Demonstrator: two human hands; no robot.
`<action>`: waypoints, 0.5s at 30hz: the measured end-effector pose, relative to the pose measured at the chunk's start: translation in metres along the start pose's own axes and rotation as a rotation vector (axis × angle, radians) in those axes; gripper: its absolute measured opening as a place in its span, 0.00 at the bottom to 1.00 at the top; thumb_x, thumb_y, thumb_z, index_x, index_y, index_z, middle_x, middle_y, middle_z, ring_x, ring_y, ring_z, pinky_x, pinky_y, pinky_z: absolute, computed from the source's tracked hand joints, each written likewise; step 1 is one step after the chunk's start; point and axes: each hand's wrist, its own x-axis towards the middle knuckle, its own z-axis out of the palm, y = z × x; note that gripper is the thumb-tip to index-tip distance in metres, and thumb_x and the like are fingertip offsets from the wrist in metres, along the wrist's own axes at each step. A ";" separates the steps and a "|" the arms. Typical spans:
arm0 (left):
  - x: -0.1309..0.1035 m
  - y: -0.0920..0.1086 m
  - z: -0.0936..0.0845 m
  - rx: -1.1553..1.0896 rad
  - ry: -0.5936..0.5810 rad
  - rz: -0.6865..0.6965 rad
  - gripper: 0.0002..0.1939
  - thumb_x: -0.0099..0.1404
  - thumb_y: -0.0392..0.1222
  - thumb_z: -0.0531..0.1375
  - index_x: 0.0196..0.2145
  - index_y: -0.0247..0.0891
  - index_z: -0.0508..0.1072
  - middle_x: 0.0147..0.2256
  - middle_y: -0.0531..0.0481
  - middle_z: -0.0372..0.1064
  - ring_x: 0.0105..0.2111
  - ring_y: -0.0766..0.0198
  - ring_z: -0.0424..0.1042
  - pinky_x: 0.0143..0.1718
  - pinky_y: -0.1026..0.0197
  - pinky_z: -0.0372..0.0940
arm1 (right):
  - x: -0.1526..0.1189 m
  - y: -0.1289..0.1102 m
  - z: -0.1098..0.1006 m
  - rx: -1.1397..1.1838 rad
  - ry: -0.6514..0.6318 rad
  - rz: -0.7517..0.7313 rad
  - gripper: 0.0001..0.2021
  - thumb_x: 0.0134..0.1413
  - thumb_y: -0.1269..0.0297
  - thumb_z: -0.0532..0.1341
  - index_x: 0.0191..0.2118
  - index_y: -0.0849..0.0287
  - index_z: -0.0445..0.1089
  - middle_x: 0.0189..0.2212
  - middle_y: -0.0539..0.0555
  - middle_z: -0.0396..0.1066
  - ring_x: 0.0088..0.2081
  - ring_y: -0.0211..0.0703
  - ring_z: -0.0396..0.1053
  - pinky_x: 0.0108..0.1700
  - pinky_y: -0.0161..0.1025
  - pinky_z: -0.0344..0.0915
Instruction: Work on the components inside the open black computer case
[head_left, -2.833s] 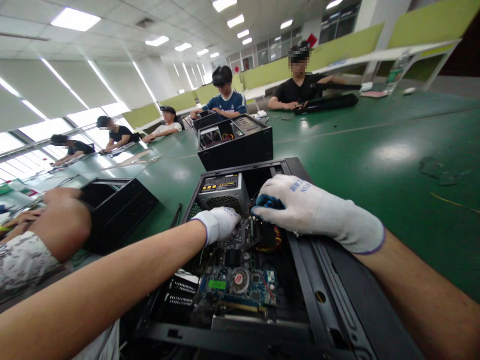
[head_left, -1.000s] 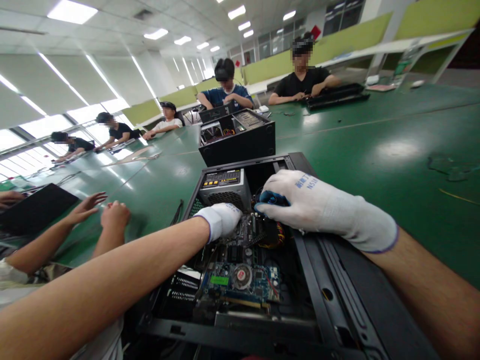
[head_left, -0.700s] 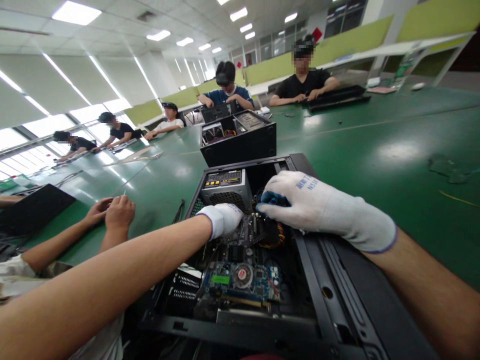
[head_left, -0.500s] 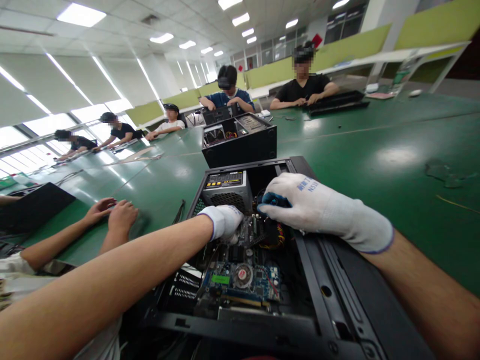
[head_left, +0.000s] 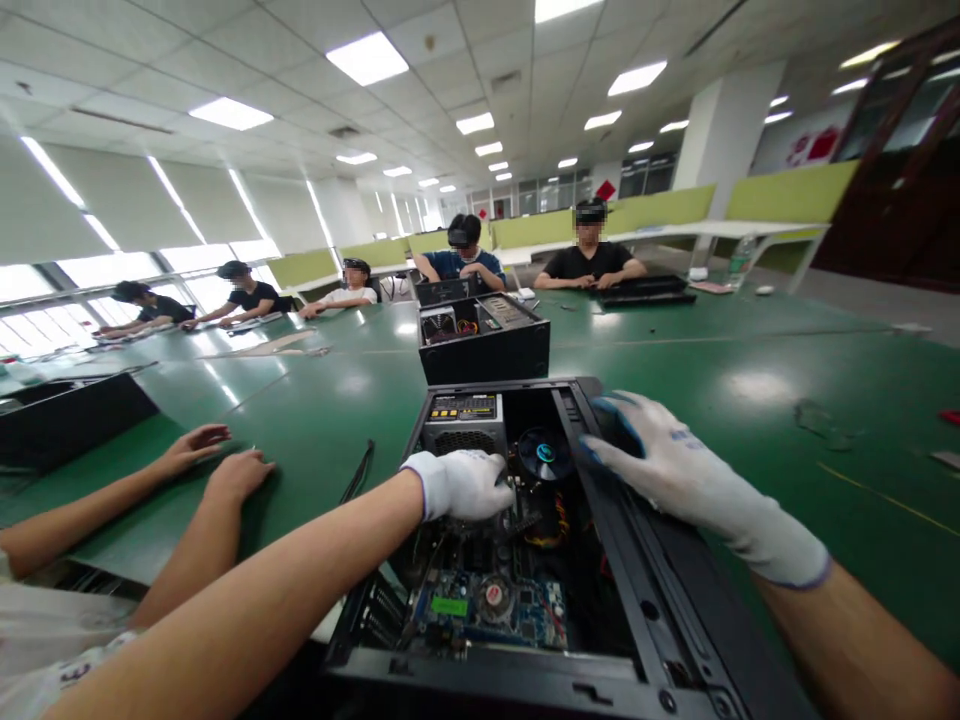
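Note:
An opened black computer case (head_left: 600,560) lies on its side before me. My left hand (head_left: 469,485), in a white glove, reaches inside above the motherboard, just below the power supply (head_left: 461,420). Its fingers are curled, and whatever is between them is hidden. On the case's right-hand rail rests my gloved right hand (head_left: 645,450), thumb and fingers apart, gripping nothing. Between the hands sits a black fan (head_left: 544,455) with a blue hub, beside yellow and red cables (head_left: 551,530). A blue graphics card (head_left: 495,605) with a small round fan lies at the near end.
Another opened computer case (head_left: 484,350) stands farther across the green table (head_left: 750,430). At the left are a co-worker's bare hands (head_left: 217,470) and a black case (head_left: 75,420). Several people sit around the far side. A yellow strand (head_left: 885,495) lies at the right.
My right hand has moved right, off the fan onto the case rail, uncovering the fan. The left hand stays inside the case, slightly shifted. The head view has tilted up and turned.

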 end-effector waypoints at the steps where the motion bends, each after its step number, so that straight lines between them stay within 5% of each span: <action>1: -0.004 0.000 -0.003 -0.005 0.035 0.009 0.25 0.71 0.54 0.46 0.49 0.33 0.72 0.48 0.35 0.76 0.49 0.49 0.77 0.49 0.53 0.70 | -0.009 0.007 -0.001 0.045 -0.010 0.090 0.38 0.58 0.39 0.57 0.65 0.62 0.61 0.65 0.65 0.61 0.65 0.61 0.58 0.68 0.56 0.53; 7: -0.048 0.000 -0.024 0.008 0.230 0.096 0.17 0.73 0.46 0.45 0.46 0.36 0.69 0.48 0.38 0.73 0.47 0.50 0.75 0.48 0.52 0.68 | -0.047 0.026 0.008 0.463 -0.133 0.278 0.37 0.58 0.41 0.59 0.70 0.46 0.55 0.68 0.51 0.58 0.68 0.59 0.56 0.68 0.53 0.57; 11: -0.099 -0.005 -0.026 -0.118 0.407 0.063 0.15 0.75 0.47 0.44 0.41 0.39 0.67 0.40 0.44 0.74 0.41 0.56 0.75 0.45 0.55 0.68 | -0.041 0.005 0.019 0.600 -0.097 0.283 0.36 0.59 0.44 0.59 0.70 0.47 0.55 0.67 0.53 0.61 0.66 0.60 0.60 0.66 0.55 0.60; 15: -0.153 -0.017 -0.013 -0.172 0.532 0.044 0.11 0.73 0.44 0.48 0.43 0.42 0.68 0.45 0.45 0.72 0.44 0.56 0.74 0.48 0.55 0.70 | -0.026 -0.031 0.039 0.569 -0.073 0.226 0.35 0.59 0.42 0.57 0.69 0.49 0.58 0.64 0.54 0.65 0.63 0.60 0.64 0.63 0.52 0.64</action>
